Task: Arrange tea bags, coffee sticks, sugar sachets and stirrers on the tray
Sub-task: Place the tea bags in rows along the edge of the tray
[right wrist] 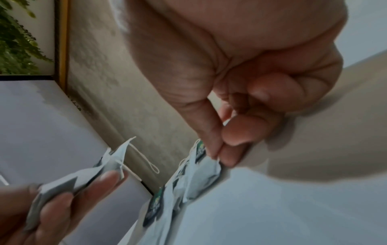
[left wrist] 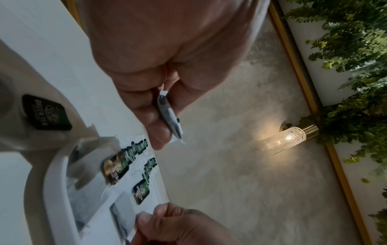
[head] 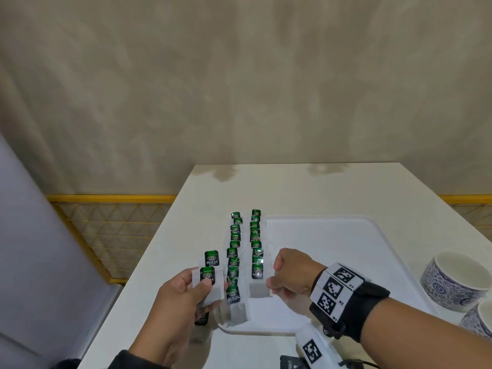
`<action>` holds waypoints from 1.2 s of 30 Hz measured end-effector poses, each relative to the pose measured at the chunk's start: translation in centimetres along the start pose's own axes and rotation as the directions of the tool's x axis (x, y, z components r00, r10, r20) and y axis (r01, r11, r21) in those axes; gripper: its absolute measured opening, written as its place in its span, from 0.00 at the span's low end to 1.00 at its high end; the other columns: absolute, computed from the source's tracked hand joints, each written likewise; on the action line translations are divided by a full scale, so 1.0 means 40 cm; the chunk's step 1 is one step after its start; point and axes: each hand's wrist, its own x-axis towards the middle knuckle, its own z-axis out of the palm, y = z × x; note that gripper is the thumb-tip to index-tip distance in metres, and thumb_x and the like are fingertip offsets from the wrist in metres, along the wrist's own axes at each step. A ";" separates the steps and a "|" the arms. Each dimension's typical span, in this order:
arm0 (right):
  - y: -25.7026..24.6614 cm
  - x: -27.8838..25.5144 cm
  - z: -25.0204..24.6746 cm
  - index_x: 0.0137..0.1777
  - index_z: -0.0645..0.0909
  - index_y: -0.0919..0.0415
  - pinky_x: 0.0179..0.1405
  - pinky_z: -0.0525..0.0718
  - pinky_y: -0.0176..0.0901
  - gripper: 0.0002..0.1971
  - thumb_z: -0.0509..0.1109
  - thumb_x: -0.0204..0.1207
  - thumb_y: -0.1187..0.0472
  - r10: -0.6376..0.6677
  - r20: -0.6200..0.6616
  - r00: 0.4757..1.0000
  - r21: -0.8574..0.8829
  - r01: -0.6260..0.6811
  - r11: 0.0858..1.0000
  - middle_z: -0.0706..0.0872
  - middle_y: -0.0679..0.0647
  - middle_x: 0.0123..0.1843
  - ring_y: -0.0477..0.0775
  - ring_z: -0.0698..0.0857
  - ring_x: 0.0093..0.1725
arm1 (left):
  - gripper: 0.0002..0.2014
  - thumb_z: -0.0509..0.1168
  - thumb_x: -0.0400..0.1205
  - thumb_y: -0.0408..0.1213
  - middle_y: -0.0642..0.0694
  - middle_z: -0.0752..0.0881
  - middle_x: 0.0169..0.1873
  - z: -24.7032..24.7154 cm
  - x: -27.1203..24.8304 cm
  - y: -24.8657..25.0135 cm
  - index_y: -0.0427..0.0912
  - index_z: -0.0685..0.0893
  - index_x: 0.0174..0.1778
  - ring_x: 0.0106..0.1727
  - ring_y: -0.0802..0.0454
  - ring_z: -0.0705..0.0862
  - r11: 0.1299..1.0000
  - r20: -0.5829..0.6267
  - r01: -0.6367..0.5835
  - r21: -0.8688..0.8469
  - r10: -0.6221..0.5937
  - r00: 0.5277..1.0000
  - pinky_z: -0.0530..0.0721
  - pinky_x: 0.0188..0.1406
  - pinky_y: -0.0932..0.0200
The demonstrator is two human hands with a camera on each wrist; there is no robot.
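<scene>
- Head view: a white tray (head: 332, 235) lies on the white bench (head: 292, 187). Along the tray's left edge run two rows of tea bags (head: 257, 251), each row's long axis going from 6 o'clock to 12 o'clock, the bags overlapping like tiles. Each bag is a pale paper pouch with a green tag reading "green tea"; the tags sit at the far, 12 o'clock end of each bag.
- Head view: the left hand (head: 181, 296), at 7 o'clock of the rows, grips a small stack of tea bags (head: 207, 278) between thumb and curled fingers, tags pointing to 12 o'clock. More bags lie on the bench under that hand.
- Head view: the right hand (head: 290, 272), wearing a marker band at the wrist, pinches the nearest tea bag of the right row (head: 258, 287) at its near right edge. Two blue-patterned cups (head: 452, 280) stand at 3 o'clock.
- Left wrist view: the left fingers (left wrist: 155, 126) are clamped on the held bags, seen edge-on; both rows lie below on the tray.
- Right wrist view: the right thumb and forefinger tips (right wrist: 228, 157) meet on a pouch's corner; the other fingers are curled in. A string loop hangs from the left hand's stack.
</scene>
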 end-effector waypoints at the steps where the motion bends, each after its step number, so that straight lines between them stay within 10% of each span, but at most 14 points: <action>1: 0.000 -0.001 -0.001 0.40 0.72 0.57 0.30 0.76 0.39 0.10 0.72 0.75 0.64 -0.004 -0.011 1.000 -0.018 0.004 1.000 0.91 0.62 0.43 0.54 0.80 0.30 | 0.11 0.59 0.84 0.25 0.37 0.92 0.47 0.003 0.001 -0.001 0.38 0.86 0.55 0.51 0.40 0.90 1.000 0.010 0.006 -0.004 -0.006 1.000 0.87 0.31 0.61; 13: -0.056 -0.098 -0.011 0.40 0.84 0.58 0.26 0.76 0.29 0.10 0.74 0.77 0.53 -0.358 0.031 0.933 0.312 0.331 0.891 0.88 0.50 0.36 0.46 0.80 0.26 | 0.13 0.60 0.82 0.22 0.32 0.90 0.49 0.042 -0.018 0.011 0.35 0.82 0.60 0.49 0.38 0.90 1.000 0.245 -0.022 0.003 0.021 0.969 0.89 0.38 0.56; 20: -0.008 -0.073 -0.045 0.35 0.81 0.58 0.28 0.76 0.34 0.11 0.72 0.78 0.57 -0.169 -0.115 0.979 0.104 0.182 0.978 0.89 0.53 0.38 0.47 0.81 0.29 | 0.10 0.60 0.85 0.27 0.35 0.91 0.46 0.009 -0.006 0.000 0.38 0.87 0.49 0.50 0.34 0.90 0.993 0.012 -0.063 0.096 0.063 0.998 0.83 0.57 0.30; 27: 0.002 -0.063 -0.020 0.37 0.80 0.59 0.19 0.68 0.32 0.10 0.72 0.78 0.57 -0.013 0.161 0.987 0.010 0.011 1.000 0.90 0.52 0.36 0.44 0.81 0.25 | 0.08 0.59 0.85 0.26 0.36 0.91 0.45 -0.014 -0.015 0.020 0.34 0.84 0.50 0.43 0.40 0.89 0.996 -0.087 -0.050 0.070 0.056 0.995 0.89 0.41 0.50; 36: -0.022 -0.037 0.016 0.36 0.81 0.62 0.16 0.71 0.30 0.12 0.70 0.80 0.57 0.090 0.195 0.977 -0.104 -0.071 0.992 0.86 0.53 0.32 0.45 0.79 0.24 | 0.08 0.60 0.85 0.27 0.41 0.92 0.43 -0.016 -0.034 0.020 0.37 0.85 0.49 0.39 0.47 0.89 0.994 -0.097 -0.013 0.110 0.023 0.995 0.87 0.31 0.56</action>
